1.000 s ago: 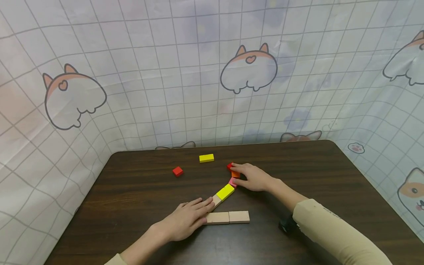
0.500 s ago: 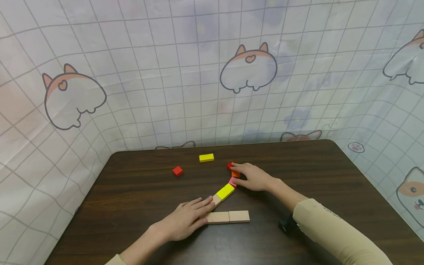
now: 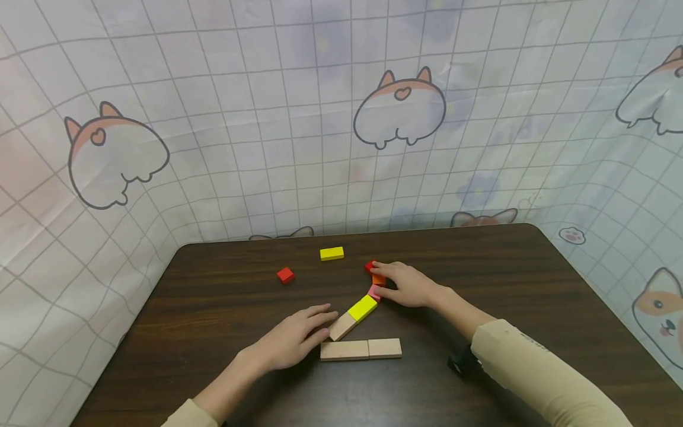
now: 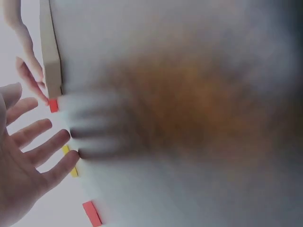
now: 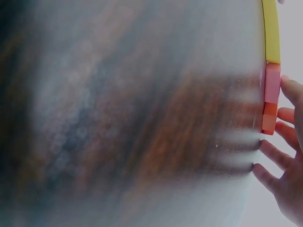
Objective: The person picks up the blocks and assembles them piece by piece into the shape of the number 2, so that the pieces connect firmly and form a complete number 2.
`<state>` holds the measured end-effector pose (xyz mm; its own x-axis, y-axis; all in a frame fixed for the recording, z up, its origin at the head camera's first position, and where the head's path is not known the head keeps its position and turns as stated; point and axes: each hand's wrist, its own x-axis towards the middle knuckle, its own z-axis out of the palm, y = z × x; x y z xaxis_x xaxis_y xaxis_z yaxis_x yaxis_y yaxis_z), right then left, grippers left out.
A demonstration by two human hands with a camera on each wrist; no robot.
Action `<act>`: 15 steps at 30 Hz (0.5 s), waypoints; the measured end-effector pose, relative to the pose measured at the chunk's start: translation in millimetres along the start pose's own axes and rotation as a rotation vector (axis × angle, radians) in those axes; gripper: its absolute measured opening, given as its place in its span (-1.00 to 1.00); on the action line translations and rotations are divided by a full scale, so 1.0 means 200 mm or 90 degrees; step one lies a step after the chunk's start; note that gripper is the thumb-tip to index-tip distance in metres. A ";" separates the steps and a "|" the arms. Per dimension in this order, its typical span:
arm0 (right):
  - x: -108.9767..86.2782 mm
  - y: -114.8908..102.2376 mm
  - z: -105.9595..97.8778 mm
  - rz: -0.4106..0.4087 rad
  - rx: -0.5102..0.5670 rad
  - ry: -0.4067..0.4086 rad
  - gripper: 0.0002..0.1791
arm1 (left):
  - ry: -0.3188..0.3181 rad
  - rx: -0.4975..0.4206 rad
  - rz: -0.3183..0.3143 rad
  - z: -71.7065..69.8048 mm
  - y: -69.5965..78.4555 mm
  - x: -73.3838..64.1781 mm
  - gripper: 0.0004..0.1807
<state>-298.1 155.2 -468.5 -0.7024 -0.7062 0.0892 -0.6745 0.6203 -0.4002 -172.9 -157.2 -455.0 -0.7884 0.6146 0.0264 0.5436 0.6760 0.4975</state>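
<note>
In the head view a bent row of blocks runs away from me: a plain wooden block (image 3: 342,327), a yellow block (image 3: 363,308), a pink block (image 3: 374,292), an orange block (image 3: 378,280) and a red block (image 3: 369,267). My right hand (image 3: 409,286) lies along the far end, its thumb at the pink block (image 5: 272,83) and its fingers reaching over the orange and red ones. Fingers loosely spread, my left hand (image 3: 290,338) hovers just left of the plain block and holds nothing. In front lie two plain blocks end to end, a longer one (image 3: 344,350) and a shorter one (image 3: 385,349).
A loose yellow block (image 3: 332,254) lies near the back edge of the dark wooden table (image 3: 224,308). Left of it sits a small red block (image 3: 285,275). Some black object (image 3: 460,362) shows beneath the right forearm. A patterned curtain (image 3: 299,148) hangs behind the table.
My left hand has drawn back to the left, off the plain block and the longer front one, uncovering both. My right hand has stayed in place at the far blocks.
</note>
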 end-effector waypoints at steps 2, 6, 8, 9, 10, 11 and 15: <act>0.00 0.00 0.00 0.001 0.001 -0.002 -0.33 | 0.006 -0.015 -0.010 -0.01 -0.02 0.02 -0.52; 0.00 -0.01 -0.01 -0.001 0.001 -0.006 -0.33 | 0.018 -0.032 -0.024 -0.04 -0.04 0.05 -0.52; 0.00 -0.01 -0.01 -0.003 0.003 -0.005 -0.33 | 0.023 -0.036 -0.027 -0.05 -0.05 0.06 -0.52; 0.00 -0.01 -0.01 -0.004 0.004 -0.003 -0.34 | 0.026 -0.036 -0.030 -0.06 -0.06 0.07 -0.52; 0.00 -0.01 -0.01 -0.006 0.007 -0.001 -0.34 | 0.031 -0.037 -0.032 -0.06 -0.07 0.08 -0.52; -0.01 -0.01 -0.02 -0.006 0.011 -0.001 -0.34 | 0.033 -0.035 -0.035 -0.07 -0.07 0.09 -0.52; 0.00 -0.01 -0.02 -0.008 0.014 -0.001 -0.33 | 0.043 -0.026 -0.050 -0.08 -0.10 0.13 -0.51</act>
<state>-296.9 155.9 -464.5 -0.6935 -0.7145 0.0924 -0.6781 0.6040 -0.4189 -209.7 -161.1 -450.0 -0.8470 0.5298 0.0439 0.4677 0.7035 0.5351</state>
